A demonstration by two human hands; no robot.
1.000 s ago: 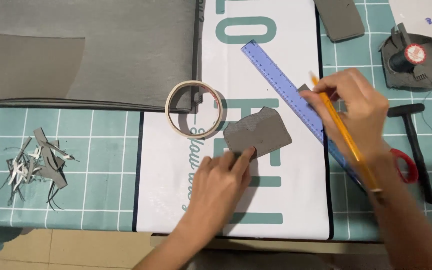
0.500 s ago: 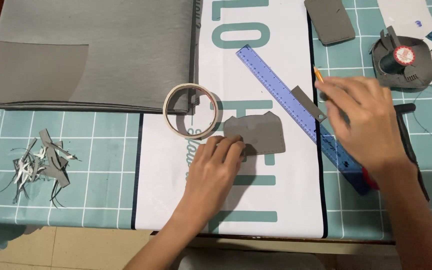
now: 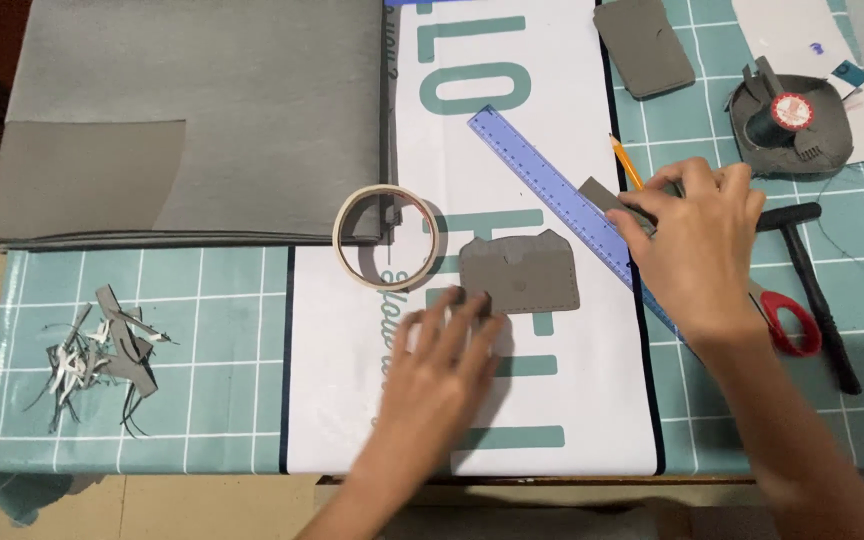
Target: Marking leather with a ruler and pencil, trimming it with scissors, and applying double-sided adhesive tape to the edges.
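Grey cut piece [image 3: 519, 272] lies flat on the white mat, left hand [image 3: 449, 350] spread loosely, fingertips just on its lower-left edge. Right hand [image 3: 697, 235] pinches a small grey strip [image 3: 602, 195] by the blue ruler [image 3: 562, 195]; a nudge could skew that ruler.

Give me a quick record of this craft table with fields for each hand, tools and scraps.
left hand: fingertips on the lower left edge of the grey cutout
right hand: pinching a small grey strip beside the blue ruler, pencil under the fingers
tools: tape roll, red scissors, black hammer, thread spool
scraps: pile of trimmings at left
surface: teal grid mat
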